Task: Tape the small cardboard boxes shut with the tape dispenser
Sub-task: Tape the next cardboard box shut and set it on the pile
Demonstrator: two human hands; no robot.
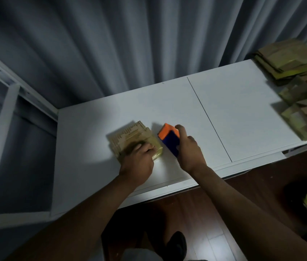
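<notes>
My left hand (139, 157) presses the small tan cardboard box (134, 138) flat on the white table (233, 113) for steadiness; my right hand (188, 147) grips the orange-and-blue tape dispenser (168, 138) just beside it, ready.

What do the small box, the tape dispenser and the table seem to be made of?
Small box: looks like brown cardboard, matte, with a ridged edge; blurred.
Tape dispenser: probably plastic, smooth, solid orange and blue.
Table: smooth white panels, perhaps laminated board; a thin seam divides them.
</notes>
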